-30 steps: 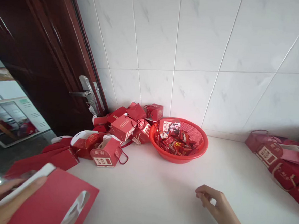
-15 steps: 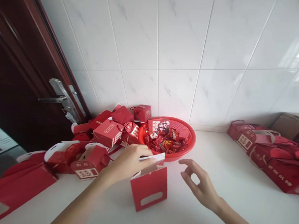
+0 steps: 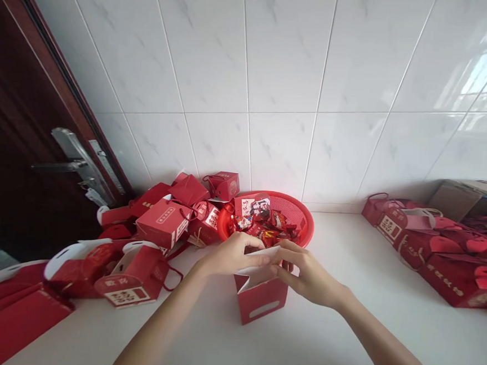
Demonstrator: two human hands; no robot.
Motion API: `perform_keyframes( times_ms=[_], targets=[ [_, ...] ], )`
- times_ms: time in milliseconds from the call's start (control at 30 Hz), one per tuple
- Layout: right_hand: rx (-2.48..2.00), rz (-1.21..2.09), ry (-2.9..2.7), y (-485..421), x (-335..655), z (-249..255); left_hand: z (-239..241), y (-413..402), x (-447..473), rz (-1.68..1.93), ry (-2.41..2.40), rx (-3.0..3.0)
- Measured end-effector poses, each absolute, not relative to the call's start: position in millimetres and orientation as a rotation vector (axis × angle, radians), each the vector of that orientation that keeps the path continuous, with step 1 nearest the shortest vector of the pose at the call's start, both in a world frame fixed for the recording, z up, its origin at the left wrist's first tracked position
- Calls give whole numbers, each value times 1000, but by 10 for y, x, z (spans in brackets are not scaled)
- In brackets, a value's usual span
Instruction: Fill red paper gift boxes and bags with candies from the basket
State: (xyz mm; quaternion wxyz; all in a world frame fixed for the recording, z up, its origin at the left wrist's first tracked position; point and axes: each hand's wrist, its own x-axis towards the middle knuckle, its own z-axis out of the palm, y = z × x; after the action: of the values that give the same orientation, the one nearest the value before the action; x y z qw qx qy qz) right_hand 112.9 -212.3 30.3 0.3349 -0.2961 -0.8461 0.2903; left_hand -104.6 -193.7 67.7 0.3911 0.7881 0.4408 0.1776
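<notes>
Our right hand (image 3: 310,276), hovering open a moment ago, now joins our left hand (image 3: 232,254) at the mouth of the small red cardboard gift bag (image 3: 260,305) with its white lining. Both hands pinch its upper rim with curled fingers. It stands upright on the smooth white worktop (image 3: 349,334), just before the round red plastic mesh basket (image 3: 304,224) of glossy wrapped sweets.

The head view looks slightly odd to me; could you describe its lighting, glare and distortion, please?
Head view: soft daylight, faint shadows on the counter; window glare on the wall tiles at upper right; the red basket glows oversaturated; the wide-angle lens splays the tile joints and the door; the left hand, right hand and red paper bag are sharp.
</notes>
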Motion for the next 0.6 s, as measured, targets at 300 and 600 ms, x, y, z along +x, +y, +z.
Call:
perform_keyframes(
  times_ms=[300, 600],
  targets=[
    [-695, 786, -2296, -1850, 1361, 697, 590, -1892, -1016, 352, 949, 1697],
    [-892, 852, -1624, -1101, 1236, 513, 1012, -2130, -855, 840, 925, 2045]
  ],
)
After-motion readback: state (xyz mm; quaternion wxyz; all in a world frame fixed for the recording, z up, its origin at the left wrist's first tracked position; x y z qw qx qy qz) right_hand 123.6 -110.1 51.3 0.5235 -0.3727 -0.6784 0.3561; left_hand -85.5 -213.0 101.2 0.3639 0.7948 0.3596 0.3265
